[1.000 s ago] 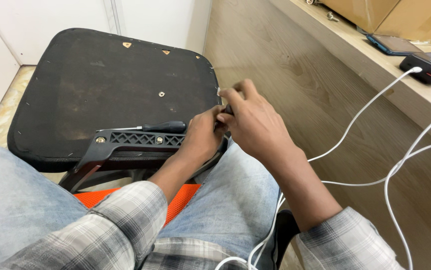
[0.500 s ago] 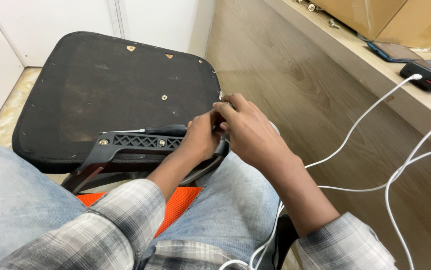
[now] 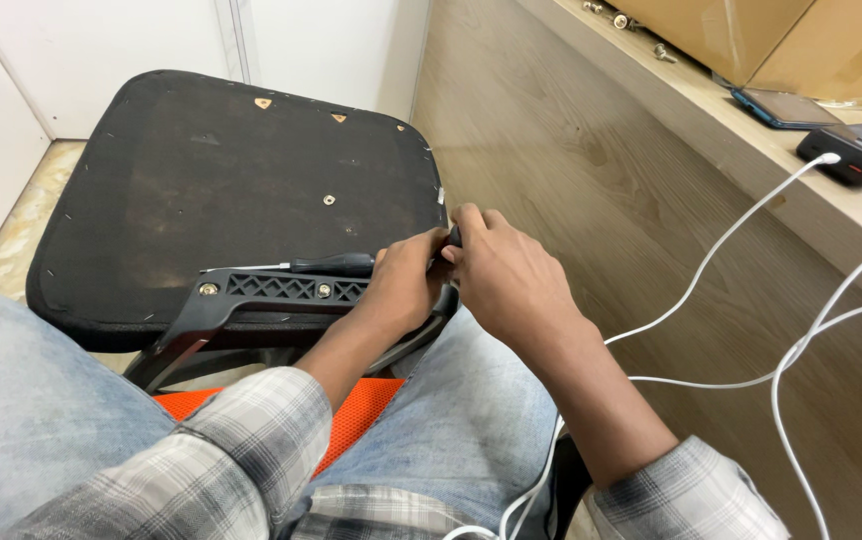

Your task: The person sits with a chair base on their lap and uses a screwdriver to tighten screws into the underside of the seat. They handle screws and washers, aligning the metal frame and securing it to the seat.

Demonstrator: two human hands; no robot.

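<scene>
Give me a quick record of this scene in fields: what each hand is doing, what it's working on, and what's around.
Left hand: closed on the black handle of a screwdriver lying along the bracket
Right hand: cupped against the left hand at the seat's edge
Workpiece: upturned black chair seat with a black plastic armrest bracket on its near edge
Lap: orange mesh part between the knees
Nearby: white cables, wooden ledge with a small black device
</scene>
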